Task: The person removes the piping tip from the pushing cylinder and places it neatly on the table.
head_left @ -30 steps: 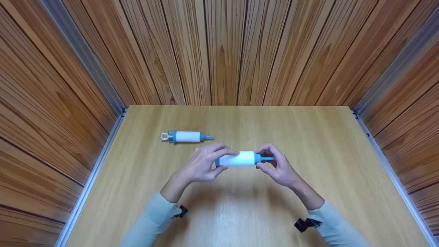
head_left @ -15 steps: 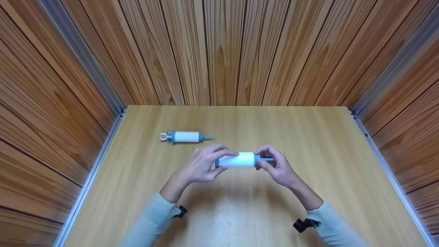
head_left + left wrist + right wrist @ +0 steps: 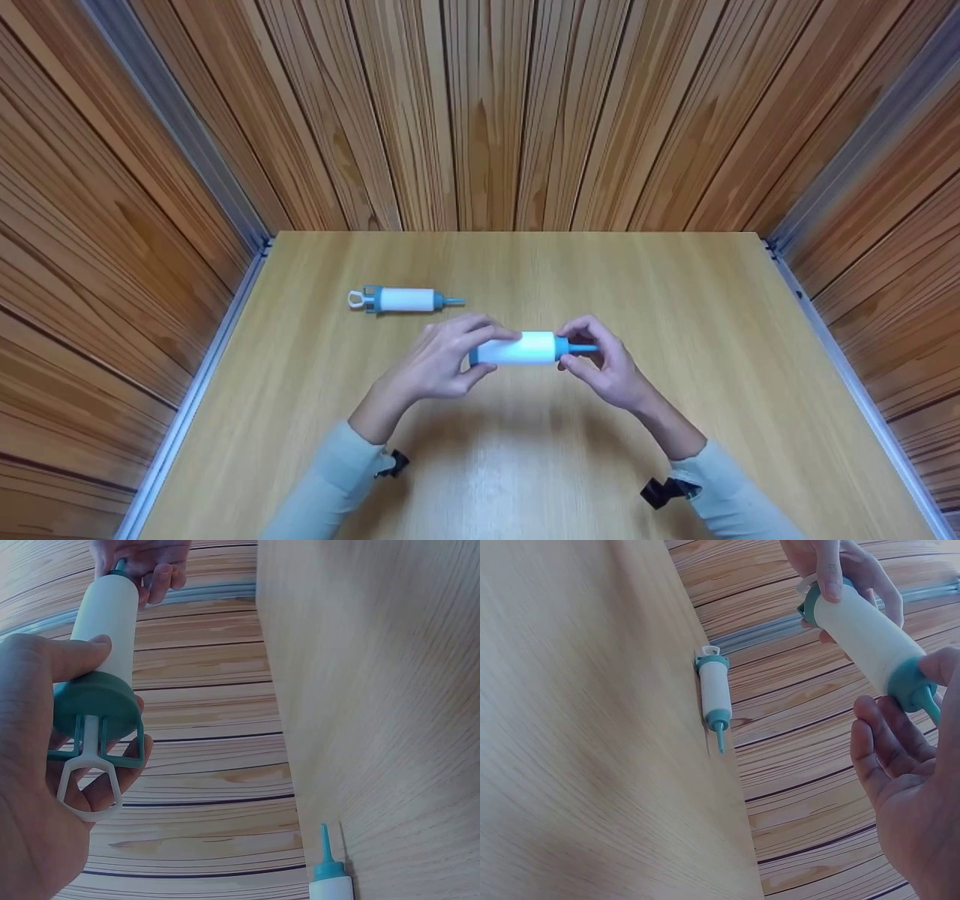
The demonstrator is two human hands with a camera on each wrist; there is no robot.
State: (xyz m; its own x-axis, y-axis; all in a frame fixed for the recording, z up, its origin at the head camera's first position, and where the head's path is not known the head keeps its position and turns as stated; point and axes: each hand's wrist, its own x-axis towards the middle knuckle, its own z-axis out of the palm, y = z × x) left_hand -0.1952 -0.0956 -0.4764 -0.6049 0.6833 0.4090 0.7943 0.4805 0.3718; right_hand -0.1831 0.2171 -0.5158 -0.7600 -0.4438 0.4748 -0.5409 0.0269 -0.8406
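Observation:
Above the table, both hands hold a plastic syringe (image 3: pixel 529 348) with a white barrel, a teal nozzle cap and a thin teal tip pointing right. My left hand (image 3: pixel 450 356) grips the barrel's rear end, thumb below and fingers above in the head view. A teal collar (image 3: pixel 97 706) and a white ring handle (image 3: pixel 90 791) show at that end in the left wrist view. My right hand (image 3: pixel 607 364) pinches the teal nozzle cap (image 3: pixel 911 684) between thumb and fingers. Behind the left hand, a second syringe (image 3: pixel 406 300) of the same kind lies on the table, tip to the right.
The wooden table (image 3: pixel 675 300) is enclosed by wood-plank walls (image 3: pixel 495 112) at the back and sides. Metal rails (image 3: pixel 199 382) run along its side edges. A small black device (image 3: pixel 664 493) is strapped at each wrist.
The right thumb moves up over the nozzle cap, then back down below it, while the fingers stay at the cap. My left hand and the syringe hardly shift; the second syringe stays put.

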